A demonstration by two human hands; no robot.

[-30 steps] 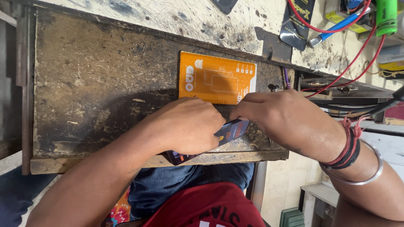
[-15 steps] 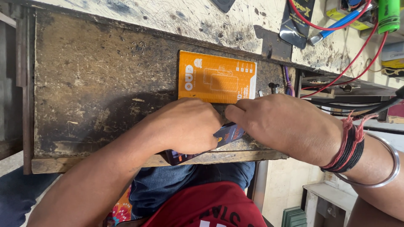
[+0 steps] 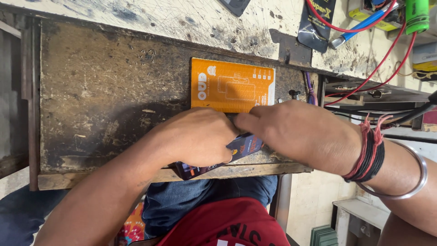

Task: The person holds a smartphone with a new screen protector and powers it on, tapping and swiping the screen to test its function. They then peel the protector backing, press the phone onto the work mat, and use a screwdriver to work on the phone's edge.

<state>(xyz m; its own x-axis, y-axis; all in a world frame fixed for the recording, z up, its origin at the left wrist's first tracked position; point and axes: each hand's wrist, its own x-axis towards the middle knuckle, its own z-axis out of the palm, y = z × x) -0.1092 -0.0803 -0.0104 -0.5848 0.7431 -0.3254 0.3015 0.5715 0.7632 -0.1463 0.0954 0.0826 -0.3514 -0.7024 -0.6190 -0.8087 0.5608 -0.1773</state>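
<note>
My left hand [image 3: 195,136] is closed over a dark blue printed packet [image 3: 243,146] that lies on the worn wooden drawer board [image 3: 104,91]. One end of the packet sticks out below my palm near the board's front edge. My right hand [image 3: 300,130], with red thread bands and a metal bangle at the wrist, grips the packet's other end; its fingertips meet my left hand. Just beyond both hands lies an orange flat packet [image 3: 232,85] on the board.
Behind the board runs a scratched pale worktop [image 3: 182,18] with a black packet [image 3: 316,20], red wires [image 3: 364,77], a blue-handled tool [image 3: 359,25] and a green cylinder [image 3: 416,16]. An open side drawer [image 3: 364,93] sits to the right. My lap is under the board's front edge.
My right hand has slid left along the dark blue packet until its fingers meet my left hand, covering more of the packet. The left hand and orange packet stay in place.
</note>
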